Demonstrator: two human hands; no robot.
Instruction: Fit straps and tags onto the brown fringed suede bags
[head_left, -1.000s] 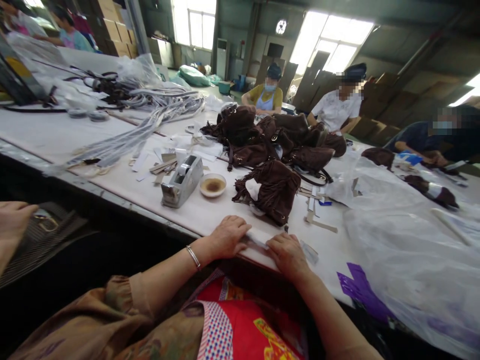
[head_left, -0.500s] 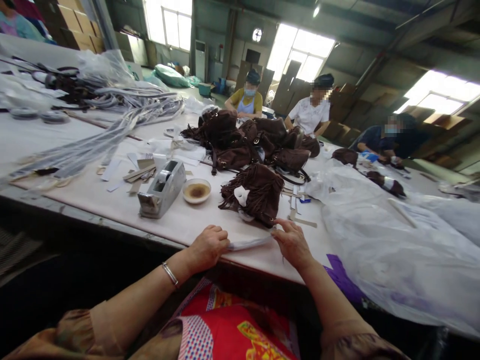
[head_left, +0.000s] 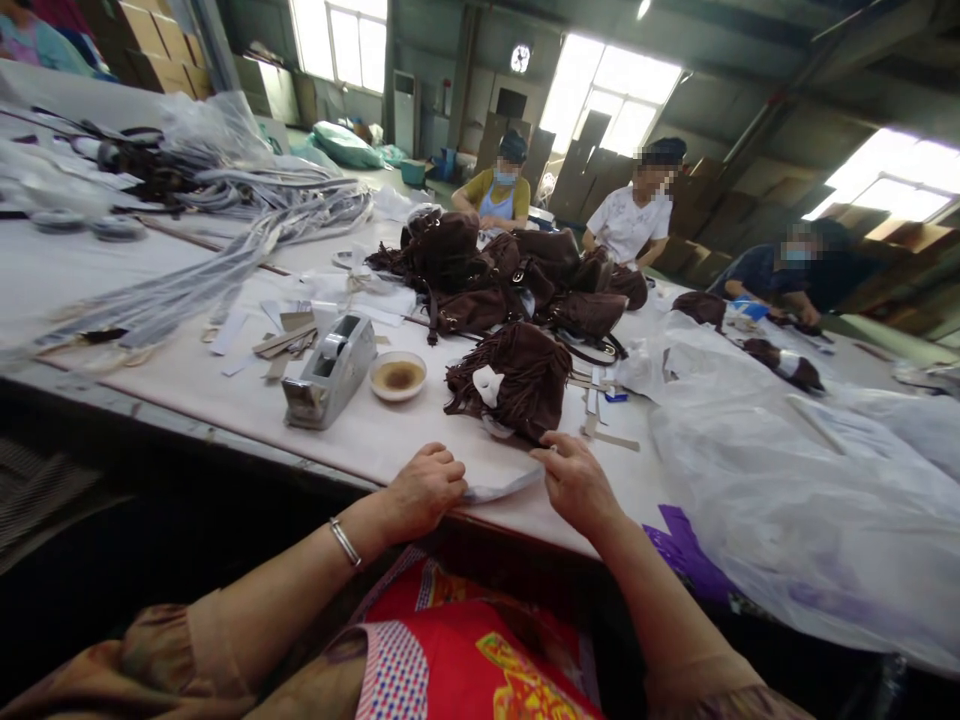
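A pale, plastic-wrapped strap (head_left: pixel 504 488) stretches between my two hands along the table's front edge. My left hand (head_left: pixel 429 488) is closed around its left end. At the other end my right hand (head_left: pixel 581 485) pinches the strap with thumb and forefinger, close to the bottom corner of a brown fringed bag (head_left: pixel 525 385). White paper or wrapping (head_left: pixel 487 385) shows on the bag's front. Whether the strap joins the bag is hidden by my right fingers.
A tape dispenser (head_left: pixel 330 372) and a small dish of brown liquid (head_left: pixel 397 377) stand left of the bag. Behind lie piled brown bags (head_left: pixel 517 270). Wrapped straps (head_left: pixel 247 250) cover the left, plastic sheeting (head_left: pixel 787 500) the right. Several people work across the table.
My right forefinger has curled in from the bag's corner to pinch the strap's end. My left hand keeps its grip. The whole view has shifted slightly.
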